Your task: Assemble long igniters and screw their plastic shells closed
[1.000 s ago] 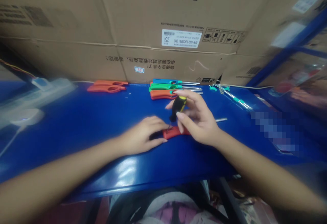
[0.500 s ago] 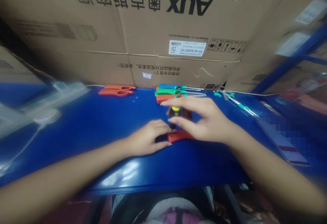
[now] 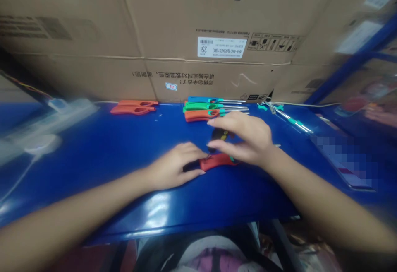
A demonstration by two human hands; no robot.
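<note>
My left hand (image 3: 172,166) pinches the butt end of a red long-nosed lighter (image 3: 218,161) lying flat on the table, between thumb and fingers. Part of its metal tube pokes out to the right, past my other hand. In my right hand (image 3: 251,139) is a black-and-yellow screwdriver (image 3: 219,134), gripped by its short handle and tilted, with its tip down at the lighter's left end. My fingers cover part of the handle, and whether the tip sits in a screw is too small to see.
Behind my hands lie a blue lighter (image 3: 201,99), a green one (image 3: 200,106) and an orange one (image 3: 197,116). Orange handle shells (image 3: 133,107) are farther left. Metal tubes (image 3: 291,119) with teal parts lie right, near a phone (image 3: 353,176). A power strip (image 3: 74,112) is left; cardboard (image 3: 173,52) stands behind.
My right hand has shifted and turned around the screwdriver handle, which stood more upright half a second ago and now leans. My left hand keeps its hold. The camera view has swayed.
</note>
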